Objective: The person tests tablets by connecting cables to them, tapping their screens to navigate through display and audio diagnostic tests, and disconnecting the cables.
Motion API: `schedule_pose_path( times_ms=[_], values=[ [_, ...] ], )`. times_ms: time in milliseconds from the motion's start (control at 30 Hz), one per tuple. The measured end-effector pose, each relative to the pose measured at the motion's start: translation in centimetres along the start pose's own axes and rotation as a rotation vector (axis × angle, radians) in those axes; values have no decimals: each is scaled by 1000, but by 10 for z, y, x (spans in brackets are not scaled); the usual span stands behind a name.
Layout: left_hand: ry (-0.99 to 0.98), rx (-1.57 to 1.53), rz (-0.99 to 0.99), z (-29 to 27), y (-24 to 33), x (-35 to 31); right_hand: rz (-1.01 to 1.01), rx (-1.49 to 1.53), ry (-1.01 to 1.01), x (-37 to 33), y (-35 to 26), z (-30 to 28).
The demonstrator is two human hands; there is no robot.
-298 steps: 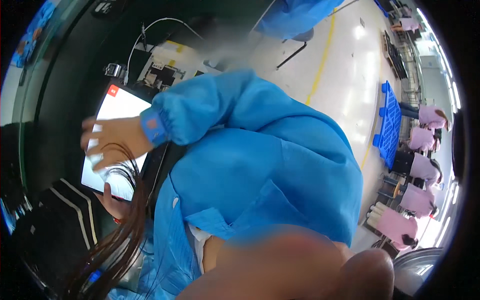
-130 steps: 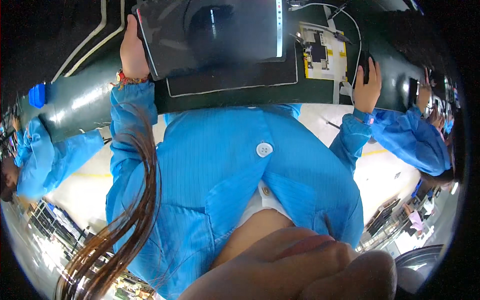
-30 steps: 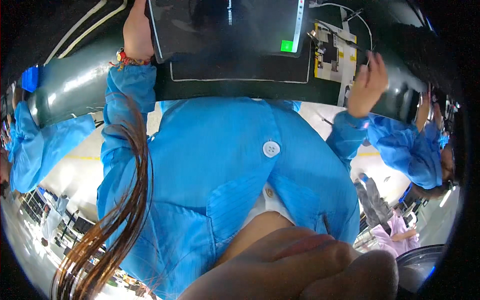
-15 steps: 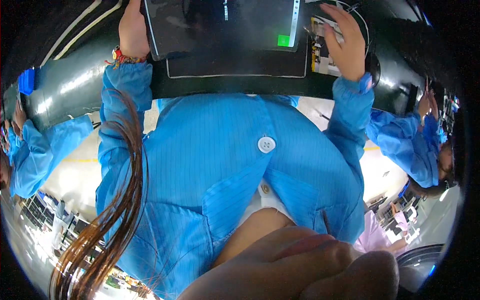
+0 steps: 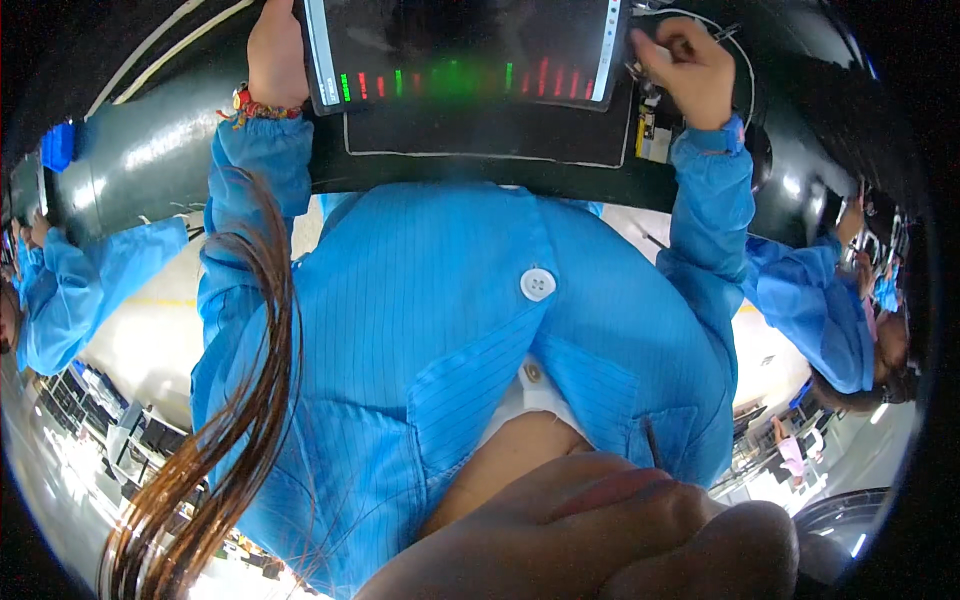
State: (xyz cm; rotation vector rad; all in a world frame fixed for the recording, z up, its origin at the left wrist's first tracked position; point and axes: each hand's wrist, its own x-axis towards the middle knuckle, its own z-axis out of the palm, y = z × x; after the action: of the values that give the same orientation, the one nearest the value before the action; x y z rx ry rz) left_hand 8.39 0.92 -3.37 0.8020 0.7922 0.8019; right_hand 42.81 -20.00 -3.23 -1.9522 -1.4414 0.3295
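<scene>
A dark flat screen device that looks like a tablet (image 5: 430,45) lies at the top middle, lit with small red and green marks and pale strips down both sides. My left hand (image 5: 277,55) grips its left edge; the fingertips are hidden behind the device and past the picture's top. Right of the device, my right hand (image 5: 695,75) is raised with its fingers curled in. Those fingers are partly blurred, and what they hold, if anything, cannot be made out. Under the device lies a black mat (image 5: 480,140) with a pale edge.
Small parts with yellow and white labels (image 5: 655,135) lie below my right hand. White cables (image 5: 165,45) run over the dark green bench (image 5: 150,165), and a blue bin (image 5: 58,147) stands far left. People in blue work coats (image 5: 100,285) sit on both sides.
The screen has gone from nearly black with one green square to rows of red and green marks. The device sits straighter. My right hand has closed from spread fingers.
</scene>
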Motion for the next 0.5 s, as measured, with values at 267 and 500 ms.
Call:
schedule_pose_path(
  times_ms=[267,500],
  values=[
    [-232,-114,4,19,5,-5,-417,-453,2,-6,-94,-18],
    [-299,-220,-64,29,10,-13,-825,-368,-172,-25,-106,27]
  ],
)
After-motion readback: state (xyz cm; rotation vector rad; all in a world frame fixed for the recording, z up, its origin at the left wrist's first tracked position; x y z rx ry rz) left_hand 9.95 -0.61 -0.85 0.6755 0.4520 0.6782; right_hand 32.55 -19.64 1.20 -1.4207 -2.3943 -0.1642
